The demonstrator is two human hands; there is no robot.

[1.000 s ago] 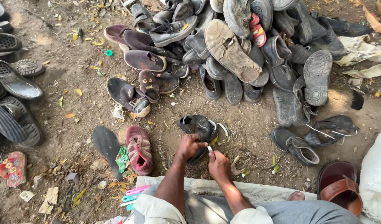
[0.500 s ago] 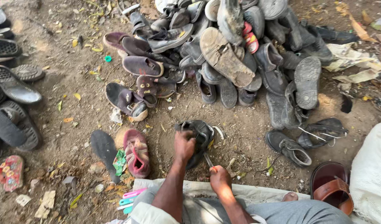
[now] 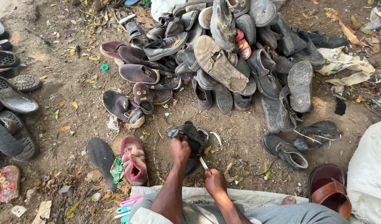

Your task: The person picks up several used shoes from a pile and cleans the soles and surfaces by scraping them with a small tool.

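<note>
Ground: I see bare brown dirt (image 3: 53, 120) with dry leaves.
Centre top: a big pile of old shoes (image 3: 240, 54).
Left edge: dark sandals (image 3: 12, 95).
Near me: a pink shoe (image 3: 133, 159) beside a black sole (image 3: 101, 155).

Two bare hands: left hand (image 3: 180, 148), right hand (image 3: 215, 181). One worn black shoe (image 3: 190, 135), held. One thin pale blade (image 3: 203, 163). One maroon child's sandal (image 3: 133, 159). One brown leather slipper (image 3: 329, 194). One loose black insole (image 3: 101, 157). Heaped dark shoes (image 3: 240, 54): too many to count.
</note>
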